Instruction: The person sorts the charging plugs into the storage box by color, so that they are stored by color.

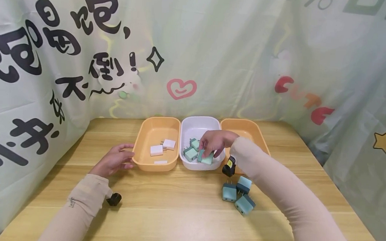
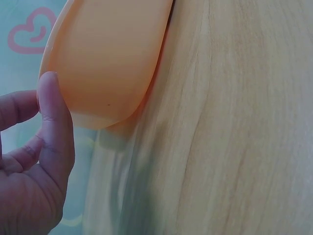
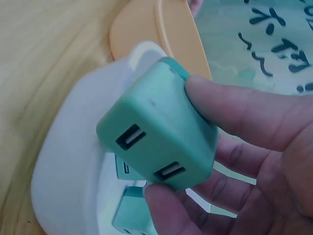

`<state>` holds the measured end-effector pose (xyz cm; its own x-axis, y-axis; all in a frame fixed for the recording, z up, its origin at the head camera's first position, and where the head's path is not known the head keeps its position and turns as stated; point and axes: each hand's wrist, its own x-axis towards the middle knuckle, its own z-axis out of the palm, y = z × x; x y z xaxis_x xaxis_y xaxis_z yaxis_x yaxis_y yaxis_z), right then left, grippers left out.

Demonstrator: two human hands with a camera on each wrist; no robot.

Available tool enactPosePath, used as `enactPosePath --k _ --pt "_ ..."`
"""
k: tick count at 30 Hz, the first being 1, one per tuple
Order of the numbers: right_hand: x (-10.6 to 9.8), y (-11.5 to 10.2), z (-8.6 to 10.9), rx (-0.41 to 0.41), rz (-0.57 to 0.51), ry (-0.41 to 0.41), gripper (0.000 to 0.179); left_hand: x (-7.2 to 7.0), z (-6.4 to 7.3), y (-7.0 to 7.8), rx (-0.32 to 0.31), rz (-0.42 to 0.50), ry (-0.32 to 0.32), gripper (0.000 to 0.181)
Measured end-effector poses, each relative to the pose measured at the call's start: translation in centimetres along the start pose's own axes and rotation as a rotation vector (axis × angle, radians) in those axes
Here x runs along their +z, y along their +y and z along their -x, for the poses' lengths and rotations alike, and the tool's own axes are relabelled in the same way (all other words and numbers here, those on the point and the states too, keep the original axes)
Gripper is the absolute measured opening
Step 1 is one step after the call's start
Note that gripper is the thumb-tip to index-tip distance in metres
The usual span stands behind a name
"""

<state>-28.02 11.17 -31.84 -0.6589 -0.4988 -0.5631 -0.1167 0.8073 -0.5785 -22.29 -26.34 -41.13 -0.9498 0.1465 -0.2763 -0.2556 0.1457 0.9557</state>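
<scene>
My right hand (image 1: 218, 140) pinches a green charger plug (image 3: 159, 129) with two USB slots between thumb and fingers. This plug is over the near side of the white tray (image 1: 200, 166), with several other green plugs (image 1: 190, 154) lying beneath and beside it. At the left, my left hand (image 1: 115, 158) has its fingers apart and touches the rim of the left orange tray (image 1: 144, 132). In the left wrist view its thumb (image 2: 55, 112) lies at the rim near the tray's corner. Inside that tray are white charger plugs (image 1: 157, 150) and a flat white piece (image 1: 160, 162).
A second orange tray (image 1: 244, 124) stands right of the white one, partly hidden by my right forearm. Three blue chargers with dark prong ends (image 1: 229, 192) lie on the wooden table (image 1: 176, 209) in front of it. A printed curtain (image 1: 215, 64) hangs behind the table.
</scene>
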Motion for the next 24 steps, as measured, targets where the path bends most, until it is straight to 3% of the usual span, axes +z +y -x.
enactPosePath --k 7,24 --pt "-0.9 0.7 -1.1 0.05 -0.079 0.005 0.03 0.0 -0.2 -0.2 0.002 0.019 -0.01 0.054" --pt "-1.9 0.6 -3.1 0.139 -0.097 0.023 0.028 -0.1 -0.3 -0.3 0.009 0.028 -0.017 0.054"
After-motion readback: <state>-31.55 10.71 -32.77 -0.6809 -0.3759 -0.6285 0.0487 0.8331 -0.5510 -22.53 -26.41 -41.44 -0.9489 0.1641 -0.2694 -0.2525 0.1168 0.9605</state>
